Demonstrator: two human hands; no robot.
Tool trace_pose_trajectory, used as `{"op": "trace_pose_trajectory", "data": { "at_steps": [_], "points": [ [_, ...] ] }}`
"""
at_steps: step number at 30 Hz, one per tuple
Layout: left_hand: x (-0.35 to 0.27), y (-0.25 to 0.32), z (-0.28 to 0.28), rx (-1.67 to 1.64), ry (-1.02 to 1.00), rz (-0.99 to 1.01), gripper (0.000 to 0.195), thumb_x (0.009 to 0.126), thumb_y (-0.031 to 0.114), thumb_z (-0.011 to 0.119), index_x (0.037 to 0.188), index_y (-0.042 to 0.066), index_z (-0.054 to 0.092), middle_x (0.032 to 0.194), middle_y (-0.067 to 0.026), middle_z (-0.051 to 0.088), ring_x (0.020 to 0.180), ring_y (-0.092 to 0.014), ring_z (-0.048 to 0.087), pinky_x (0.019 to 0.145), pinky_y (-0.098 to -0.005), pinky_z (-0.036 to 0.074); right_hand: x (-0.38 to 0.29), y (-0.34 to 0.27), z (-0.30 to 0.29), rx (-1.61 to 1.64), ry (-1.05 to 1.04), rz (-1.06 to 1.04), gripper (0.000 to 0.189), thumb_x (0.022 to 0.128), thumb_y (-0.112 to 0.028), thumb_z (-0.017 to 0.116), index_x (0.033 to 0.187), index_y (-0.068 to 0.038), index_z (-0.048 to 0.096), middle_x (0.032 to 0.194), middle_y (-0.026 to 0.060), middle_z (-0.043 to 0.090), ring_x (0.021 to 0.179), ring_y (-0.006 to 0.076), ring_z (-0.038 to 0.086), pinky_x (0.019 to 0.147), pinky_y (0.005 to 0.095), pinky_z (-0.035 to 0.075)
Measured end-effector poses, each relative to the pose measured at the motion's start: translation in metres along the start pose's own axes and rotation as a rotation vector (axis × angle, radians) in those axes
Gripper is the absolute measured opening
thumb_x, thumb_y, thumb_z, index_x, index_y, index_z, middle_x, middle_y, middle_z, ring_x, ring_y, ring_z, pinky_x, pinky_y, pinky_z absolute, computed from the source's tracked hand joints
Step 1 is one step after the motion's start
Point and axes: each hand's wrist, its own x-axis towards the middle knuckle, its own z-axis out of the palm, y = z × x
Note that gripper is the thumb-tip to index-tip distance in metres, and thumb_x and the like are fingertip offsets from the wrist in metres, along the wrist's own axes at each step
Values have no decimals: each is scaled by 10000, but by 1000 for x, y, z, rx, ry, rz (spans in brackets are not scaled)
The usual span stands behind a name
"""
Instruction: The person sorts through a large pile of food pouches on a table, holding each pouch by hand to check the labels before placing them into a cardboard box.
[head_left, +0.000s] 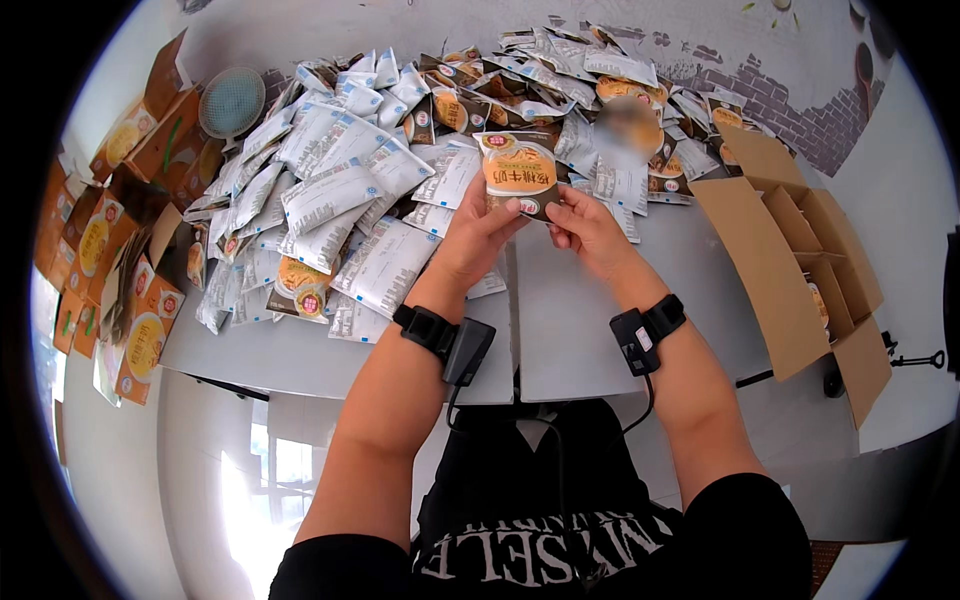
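Note:
Between my two hands is a brown and yellow printed food packet (520, 171), its picture side facing up. My left hand (480, 232) grips its lower left edge, thumb on the front. At its lower right corner, my right hand (589, 229) pinches it between thumb and fingers. Just beyond lies a large heap of similar packets, many showing their white printed backs (330, 199), others their brown fronts (452, 111). On the right stands a cardboard box (742, 262) with its flaps apart and card dividers inside; a packet (817, 306) shows in one compartment.
The heap rests on two grey tables (570, 352) with a narrow seam between them. Printed orange cartons (146, 337) are stacked at the left, near a round mesh-fronted fan (232, 103). A patterned wall stands behind the heap. Black devices with cables are strapped to both wrists.

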Motion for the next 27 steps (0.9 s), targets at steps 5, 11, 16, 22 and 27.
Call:
{"op": "trace_pose_trajectory", "data": {
  "at_steps": [5, 11, 16, 22, 27],
  "points": [
    [-2, -3, -4, 234, 30, -109, 671, 823, 20, 611, 1379, 107, 246, 1092, -69, 573, 837, -155, 615, 674, -296, 528, 0, -5, -8, -33, 15, -81, 444, 883, -263, 599, 1231, -13, 486, 739, -65, 476, 580, 22, 396, 526, 174, 337],
    [1, -4, -3, 323, 54, -74, 825, 717, -6, 689, 1391, 113, 228, 1020, -23, 586, 653, -58, 530, 466, -191, 385, -4, -19, -14, -144, -29, -84, 451, 876, -217, 606, 1251, -1, 478, 713, -79, 463, 584, 16, 365, 510, 180, 299],
    [1, -4, 0, 321, 62, -69, 832, 706, -33, 651, 1402, 122, 224, 1037, 5, 577, 668, -40, 508, 459, -181, 345, -6, -21, -23, -214, -92, -40, 426, 854, -163, 625, 1226, -5, 491, 718, -86, 482, 594, 10, 378, 503, 181, 292],
    [-2, -1, -1, 319, 39, -98, 833, 728, -44, 608, 1425, 144, 194, 1078, -6, 561, 709, -55, 512, 509, -191, 370, -4, -16, -23, -169, -64, -14, 428, 851, -159, 624, 1223, -5, 479, 747, -70, 531, 596, 10, 398, 497, 186, 296],
    [-3, -3, 0, 361, 5, -70, 834, 758, -47, 600, 1439, 166, 169, 1104, -10, 543, 762, -72, 518, 544, -204, 397, -3, -11, -22, -259, -19, 38, 497, 812, -246, 692, 1199, -13, 483, 933, 11, 612, 707, 53, 503, 593, 195, 404]
  ]
}}
